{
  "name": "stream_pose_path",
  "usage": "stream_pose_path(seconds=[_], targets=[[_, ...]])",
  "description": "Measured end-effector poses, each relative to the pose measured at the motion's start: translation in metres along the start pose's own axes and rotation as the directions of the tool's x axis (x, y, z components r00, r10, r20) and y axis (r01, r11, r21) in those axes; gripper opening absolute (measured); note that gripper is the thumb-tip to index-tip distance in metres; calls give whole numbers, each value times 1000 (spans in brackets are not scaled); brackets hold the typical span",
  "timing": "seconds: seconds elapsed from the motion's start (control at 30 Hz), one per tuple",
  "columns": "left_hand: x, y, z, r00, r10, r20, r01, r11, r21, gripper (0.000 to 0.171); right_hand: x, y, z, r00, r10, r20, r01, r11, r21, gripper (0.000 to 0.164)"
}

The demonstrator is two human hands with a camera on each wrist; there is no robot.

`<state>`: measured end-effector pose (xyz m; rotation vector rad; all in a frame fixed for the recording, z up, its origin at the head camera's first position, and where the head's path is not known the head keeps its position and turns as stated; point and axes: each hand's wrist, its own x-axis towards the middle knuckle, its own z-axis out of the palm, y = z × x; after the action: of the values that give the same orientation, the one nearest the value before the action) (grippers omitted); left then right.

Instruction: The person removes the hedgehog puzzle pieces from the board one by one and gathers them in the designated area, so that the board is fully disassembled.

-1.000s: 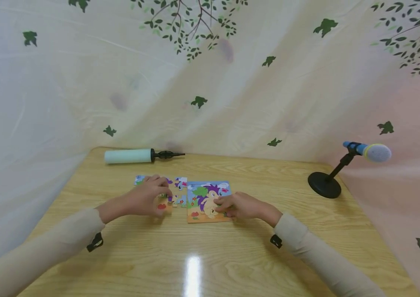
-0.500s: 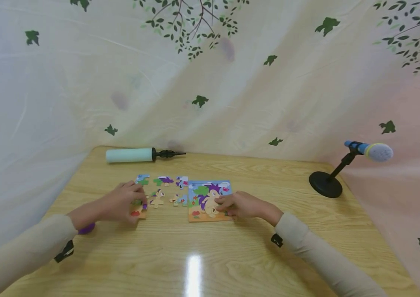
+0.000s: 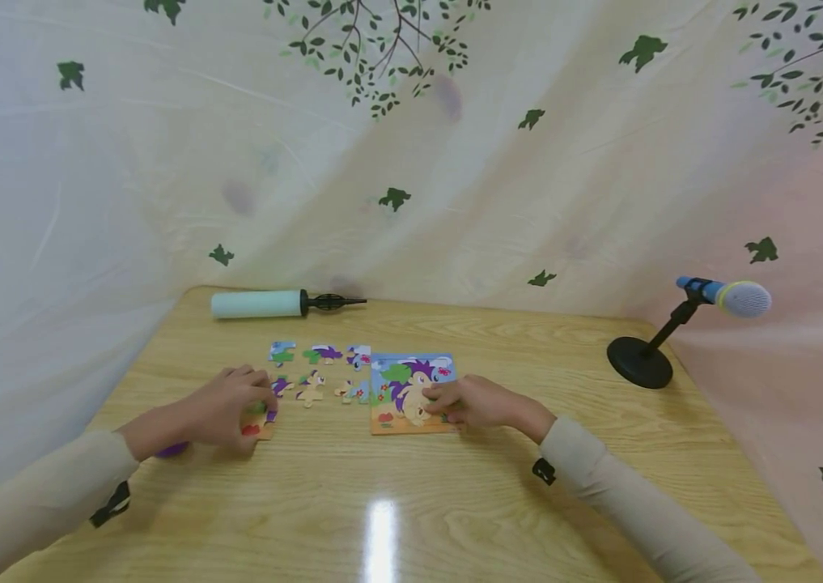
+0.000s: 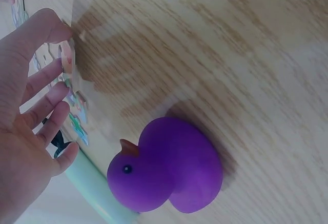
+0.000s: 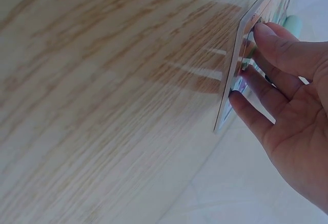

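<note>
My left hand [image 3: 218,409] holds a jigsaw puzzle piece [image 3: 262,431] with a red and orange print, low over the table, between thumb and fingertips. Its palm side shows in the left wrist view. Several loose puzzle pieces [image 3: 311,389] lie in rough rows between the two hands. To their right is a square puzzle board [image 3: 398,423] with a purple-spined hedgehog picture. My right hand [image 3: 482,402] rests its fingertips on the board's right part, covering some of the picture. In the right wrist view those fingers [image 5: 251,108] touch the board's face, gently bent.
A purple toy duck [image 4: 179,167] sits by my left wrist, mostly hidden in the head view. Behind the pieces lies a pale blue hand pump [image 3: 258,304] with a black nozzle. A microphone on a black stand [image 3: 640,362] stands at the right. A printed cloth hangs behind the table.
My left hand has moved left with the puzzle piece, away from beside the board, uncovering the other pieces and part of the duck. The right hand has stayed on the board.
</note>
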<state>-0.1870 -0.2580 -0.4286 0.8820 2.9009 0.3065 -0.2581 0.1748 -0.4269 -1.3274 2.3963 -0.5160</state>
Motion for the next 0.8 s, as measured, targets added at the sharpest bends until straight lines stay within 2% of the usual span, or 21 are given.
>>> stream_pose_path(seconds=[0.2, 0.8], targets=[[-1, 1, -2, 1000, 31, 0, -31, 999, -13, 41, 0, 1, 0, 1000, -7, 3, 7, 1000, -4, 36], [-2, 0, -6, 997, -14, 70, 16, 999, -33, 44, 1, 1, 1, 1000, -4, -2, 4, 999, -37, 36]])
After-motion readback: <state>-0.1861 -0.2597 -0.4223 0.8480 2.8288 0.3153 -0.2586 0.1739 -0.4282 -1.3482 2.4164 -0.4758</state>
